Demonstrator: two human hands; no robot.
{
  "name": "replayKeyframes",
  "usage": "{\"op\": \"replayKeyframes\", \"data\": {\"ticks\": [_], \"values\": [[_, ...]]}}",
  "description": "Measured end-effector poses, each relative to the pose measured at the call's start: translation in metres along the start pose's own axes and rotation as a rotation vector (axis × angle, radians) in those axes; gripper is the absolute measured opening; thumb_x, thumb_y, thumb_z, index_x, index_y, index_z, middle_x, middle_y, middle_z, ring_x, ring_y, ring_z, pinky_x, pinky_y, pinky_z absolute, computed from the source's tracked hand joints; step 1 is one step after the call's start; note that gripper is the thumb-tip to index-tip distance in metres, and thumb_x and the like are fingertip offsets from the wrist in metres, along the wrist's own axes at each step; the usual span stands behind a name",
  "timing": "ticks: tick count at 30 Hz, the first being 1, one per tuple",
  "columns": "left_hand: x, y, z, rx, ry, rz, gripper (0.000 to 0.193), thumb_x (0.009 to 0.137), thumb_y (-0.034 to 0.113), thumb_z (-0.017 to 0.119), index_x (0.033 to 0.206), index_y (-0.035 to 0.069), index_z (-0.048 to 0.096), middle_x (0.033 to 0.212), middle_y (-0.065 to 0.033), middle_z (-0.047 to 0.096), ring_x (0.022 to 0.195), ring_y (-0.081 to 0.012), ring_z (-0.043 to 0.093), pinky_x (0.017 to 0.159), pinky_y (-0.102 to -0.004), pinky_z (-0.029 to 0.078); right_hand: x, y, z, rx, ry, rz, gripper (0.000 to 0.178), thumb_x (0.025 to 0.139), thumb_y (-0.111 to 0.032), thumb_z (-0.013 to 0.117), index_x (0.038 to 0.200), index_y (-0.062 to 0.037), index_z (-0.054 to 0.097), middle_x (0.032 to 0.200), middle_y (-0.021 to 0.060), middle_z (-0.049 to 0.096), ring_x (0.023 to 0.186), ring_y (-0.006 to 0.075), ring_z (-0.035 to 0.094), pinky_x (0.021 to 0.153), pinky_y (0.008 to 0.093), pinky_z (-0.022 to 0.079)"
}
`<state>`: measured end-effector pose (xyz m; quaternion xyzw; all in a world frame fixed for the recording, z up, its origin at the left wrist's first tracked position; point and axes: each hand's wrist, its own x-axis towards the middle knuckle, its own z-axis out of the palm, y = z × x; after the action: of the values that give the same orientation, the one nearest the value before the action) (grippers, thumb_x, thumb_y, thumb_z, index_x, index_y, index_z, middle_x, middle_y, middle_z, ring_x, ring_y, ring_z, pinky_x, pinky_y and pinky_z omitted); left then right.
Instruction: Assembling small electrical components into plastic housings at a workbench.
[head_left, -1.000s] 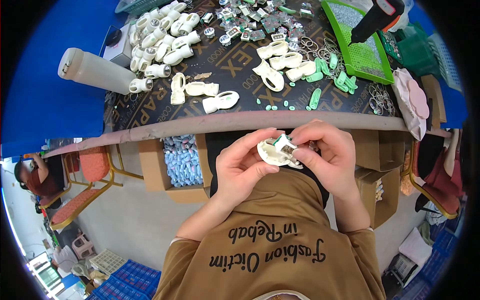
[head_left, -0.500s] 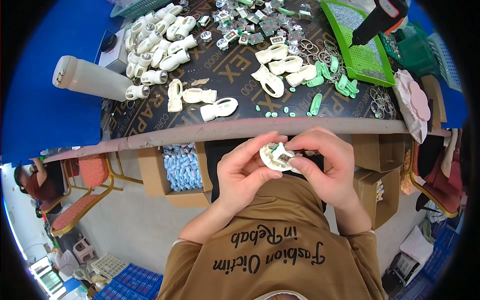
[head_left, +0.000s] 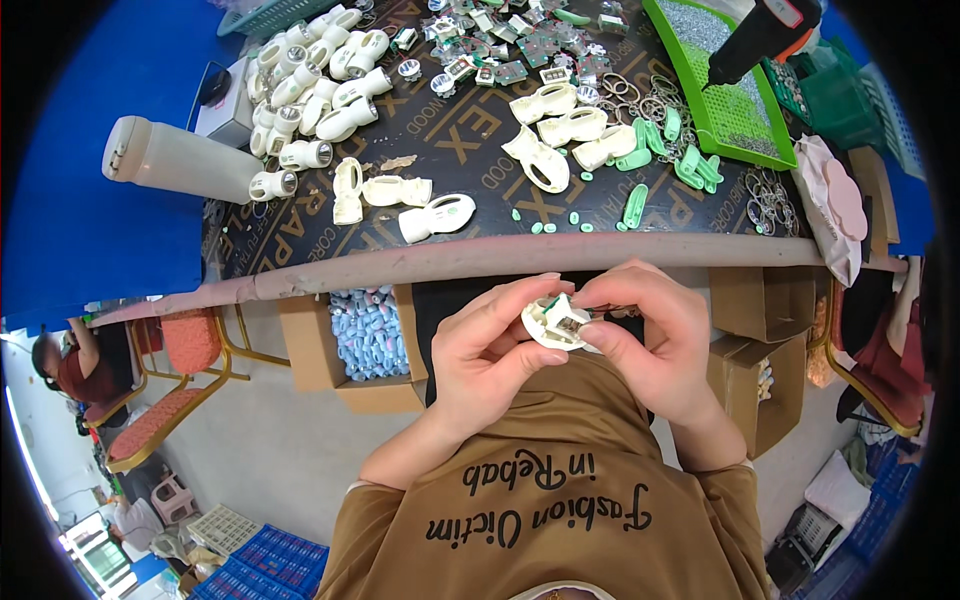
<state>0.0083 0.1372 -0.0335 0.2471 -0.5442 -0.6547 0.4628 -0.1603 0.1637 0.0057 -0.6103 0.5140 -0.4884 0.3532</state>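
My left hand is closed round a cream-white half shell of a small flashlight, thumb on its near rim and fingers round the far side. Between the thumb and fingers of my right hand is a small white plastic block with metal contacts. The block sits at the shell's hollow, touching it; whether it is fully seated I cannot tell. A bit of green shows beside the block. Both hands are together in front of my body, just off the table's near edge.
Assembled white flashlights are heaped at the table's far left, beside a white bottle. Empty shell halves and green clips lie ahead. A power screwdriver hangs over a green tray at right. Key rings lie nearby.
The white block has tilted and sits slightly lower against the shell, with its metal contacts showing more. Both hands keep their grip and barely shift.
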Motion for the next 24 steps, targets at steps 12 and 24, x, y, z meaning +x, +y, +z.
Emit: {"op": "replayKeyframes", "data": {"ticks": [12,24], "values": [[0.003,0.001,-0.001,0.064,-0.043,-0.005,0.054,0.075,-0.009,0.062,0.126,-0.001,0.046,0.117,-0.0143,0.053,0.099,-0.0165,0.056,0.080,-0.0264,0.051,-0.005,0.014,0.002,-0.078,0.041,-0.131,0.020,0.068,0.002,0.066,0.087,-0.0029,0.064,0.083,0.0077,0.065,0.074,0.0198,0.059,0.066,0.0286,0.047],[0.001,-0.001,0.001,-0.024,-0.065,-0.064,0.055,0.077,-0.012,0.058,0.128,0.000,0.043,0.119,-0.0134,0.051,0.102,-0.0157,0.055,0.083,-0.0256,0.050,-0.006,0.012,0.006,-0.015,0.084,-0.085,0.019,0.068,0.001,0.067,0.086,-0.0028,0.064,0.081,0.0078,0.064,0.070,0.0216,0.059,0.065,0.0297,0.046]]}}
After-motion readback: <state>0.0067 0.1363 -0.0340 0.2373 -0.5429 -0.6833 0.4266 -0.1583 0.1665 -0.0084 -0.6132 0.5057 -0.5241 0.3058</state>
